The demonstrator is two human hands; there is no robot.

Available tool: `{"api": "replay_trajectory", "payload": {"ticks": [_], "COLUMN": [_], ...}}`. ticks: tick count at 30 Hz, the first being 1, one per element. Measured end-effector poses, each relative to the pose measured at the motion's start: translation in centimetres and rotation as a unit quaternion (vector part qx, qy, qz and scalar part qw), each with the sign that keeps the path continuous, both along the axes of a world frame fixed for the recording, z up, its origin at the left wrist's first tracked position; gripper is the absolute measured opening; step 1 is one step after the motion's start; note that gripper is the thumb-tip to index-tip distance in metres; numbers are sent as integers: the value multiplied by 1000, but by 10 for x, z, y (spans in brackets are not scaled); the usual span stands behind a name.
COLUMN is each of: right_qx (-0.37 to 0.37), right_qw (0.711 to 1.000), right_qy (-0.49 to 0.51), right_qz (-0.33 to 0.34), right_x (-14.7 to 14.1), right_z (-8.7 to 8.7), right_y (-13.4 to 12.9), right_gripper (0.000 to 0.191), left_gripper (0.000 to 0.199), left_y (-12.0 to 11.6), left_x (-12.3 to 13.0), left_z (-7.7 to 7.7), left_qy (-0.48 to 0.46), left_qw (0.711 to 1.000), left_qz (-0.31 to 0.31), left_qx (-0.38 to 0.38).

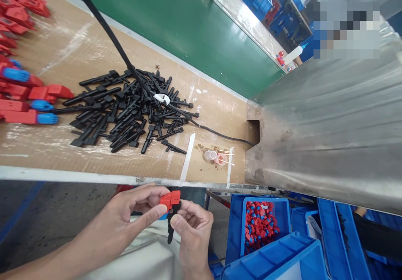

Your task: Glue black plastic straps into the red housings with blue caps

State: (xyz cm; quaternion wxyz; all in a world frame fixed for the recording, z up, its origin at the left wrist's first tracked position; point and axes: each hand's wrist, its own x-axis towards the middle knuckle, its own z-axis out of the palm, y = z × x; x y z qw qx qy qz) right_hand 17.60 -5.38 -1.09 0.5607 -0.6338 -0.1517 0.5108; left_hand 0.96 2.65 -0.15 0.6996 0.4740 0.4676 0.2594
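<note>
My left hand is closed round a red toy part just in front of the bench's front edge. A bit of blue shows beneath the red part. My right hand pinches a black toy gun whose upper end touches the red part; its long end points down. Behind my hands, a pile of black toy guns lies on the cardboard-covered bench. Red toy arms with blue fists lie at the left end of the bench.
A black cable crosses above the pile to a hole in the metal panel. A small open cup with swabs stands near the front edge. At the lower right, a blue crate holds red and blue parts. Another person's sleeve shows there.
</note>
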Motion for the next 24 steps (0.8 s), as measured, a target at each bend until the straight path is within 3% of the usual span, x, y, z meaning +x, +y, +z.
{"api": "replay_trajectory", "payload": {"ticks": [6, 8, 13, 16, 24], "right_qx": [4, 2, 6, 12, 9], "right_qw": [1000, 1000, 1000, 998, 996], "right_qy": [-17, -17, 15, 54, 80], "right_qz": [-8, -10, -15, -7, -24], "right_x": [0, 1, 2, 3, 4], "right_z": [3, 4, 6, 5, 6], "right_y": [2, 3, 5, 6, 9], "right_gripper": [35, 37, 45, 49, 53], "left_gripper": [58, 61, 46, 43, 46], "left_y": [-5, -4, 0, 0, -2], "left_x": [6, 7, 7, 8, 14], "left_z": [-11, -12, 3, 6, -5], "left_qy": [-14, -26, -61, -50, -77], "left_qw": [999, 997, 990, 992, 993], "left_qz": [30, 15, -21, -13, -1], "left_qx": [-41, -64, -123, -114, -93]}}
